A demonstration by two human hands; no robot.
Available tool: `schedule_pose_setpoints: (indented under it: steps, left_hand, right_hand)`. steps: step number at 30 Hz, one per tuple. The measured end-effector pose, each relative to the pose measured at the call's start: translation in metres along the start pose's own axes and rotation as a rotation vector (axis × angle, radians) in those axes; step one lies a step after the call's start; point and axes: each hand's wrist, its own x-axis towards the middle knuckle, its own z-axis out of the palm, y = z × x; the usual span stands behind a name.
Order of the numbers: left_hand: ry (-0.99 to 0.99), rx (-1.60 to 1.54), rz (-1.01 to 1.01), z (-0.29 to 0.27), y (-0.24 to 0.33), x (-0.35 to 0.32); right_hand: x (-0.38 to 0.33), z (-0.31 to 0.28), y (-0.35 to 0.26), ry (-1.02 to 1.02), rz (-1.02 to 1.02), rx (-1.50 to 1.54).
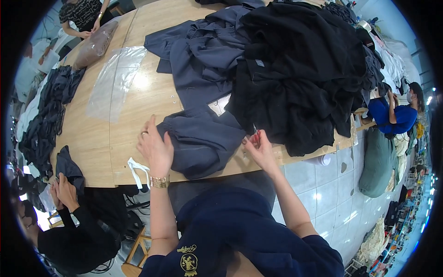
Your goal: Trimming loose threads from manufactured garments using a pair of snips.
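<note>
A slate-blue garment with a gathered elastic edge (198, 143) lies bunched at the table's front edge, between my hands. My left hand (156, 147), with a ring and a gold watch at the wrist, is at the garment's left side, fingers stretched out and holding nothing. In my right hand (262, 151) is a small pair of red-handled thread snips (257, 134), blades pointing away from me. That hand is at the garment's right corner; whether its fingertips also pinch the cloth I cannot tell.
Beyond lie more slate-blue garments (203, 60) and a large black garment pile (300, 78). Clear plastic (115, 83) and a white strip (137, 171) are on the wooden table (87, 138). People work at left (78, 231), far left (83, 14) and right (399, 115).
</note>
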Motion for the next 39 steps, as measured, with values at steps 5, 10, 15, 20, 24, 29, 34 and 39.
schedule_pose_setpoints:
  steps: [5, 10, 15, 20, 24, 29, 34, 39]
  left_hand:
    - [-0.267, -0.565, 0.457, -0.014, 0.045, -0.010]
    - [-0.324, -0.425, 0.637, -0.005, 0.048, -0.009]
    - [-0.211, -0.627, 0.413, -0.008, 0.029, -0.001]
    - [-0.283, -0.762, 0.651, -0.044, 0.036, -0.040]
    - [-0.408, -0.653, 0.507, -0.033, 0.036, -0.062]
    - [-0.323, -0.764, 0.573, -0.040, 0.065, -0.048]
    - [-0.392, -0.956, 0.469, -0.006, 0.079, -0.044]
    - [-0.254, -0.997, 0.323, -0.007, 0.077, -0.042]
  right_hand:
    - [-0.001, 0.030, 0.003, -0.024, 0.183, 0.234]
    - [0.010, 0.031, -0.009, 0.079, 0.100, 0.489]
    - [0.018, 0.015, -0.042, 0.199, 0.001, 0.645]
    - [0.023, -0.006, -0.038, 0.256, -0.152, 0.473]
    - [0.012, -0.010, -0.022, 0.200, -0.047, 0.464]
    - [0.016, 0.007, -0.030, 0.176, 0.071, 0.746]
    - [0.026, 0.012, -0.047, 0.082, 0.111, 0.906]
    - [0.005, 0.002, -0.056, 0.240, -0.024, 0.271]
